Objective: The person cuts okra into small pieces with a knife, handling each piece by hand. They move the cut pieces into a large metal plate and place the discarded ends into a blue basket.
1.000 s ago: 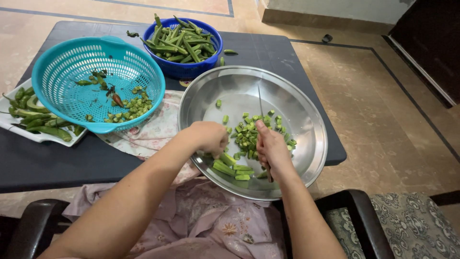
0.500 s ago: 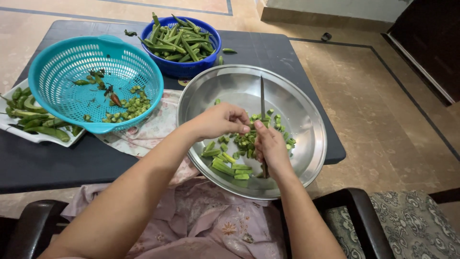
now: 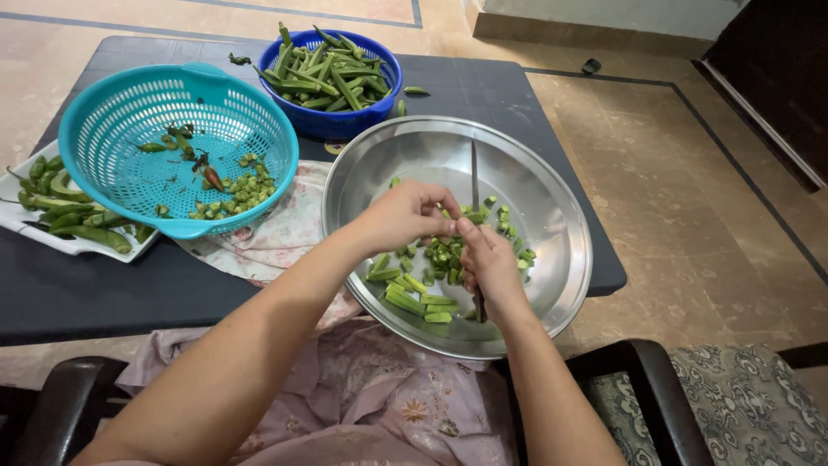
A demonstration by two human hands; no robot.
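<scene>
Gripping a knife [image 3: 473, 177] blade-up, the right hand [image 3: 492, 267] hovered over the steel bowl [image 3: 552, 285]; the left hand [image 3: 405, 216] pinched an okra piece [image 3: 450, 226] against the blade; cut okra [image 3: 414, 293] lay beneath.

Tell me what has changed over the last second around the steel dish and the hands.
The left hand rose from the long okra pieces near the front of the steel dish and moved right to meet the right hand at the knife, fingertips pinched beside the blade. What it pinches is hidden. The right hand kept its grip on the knife, blade pointing away. The teal basket, blue bowl and white tray stayed put.
</scene>
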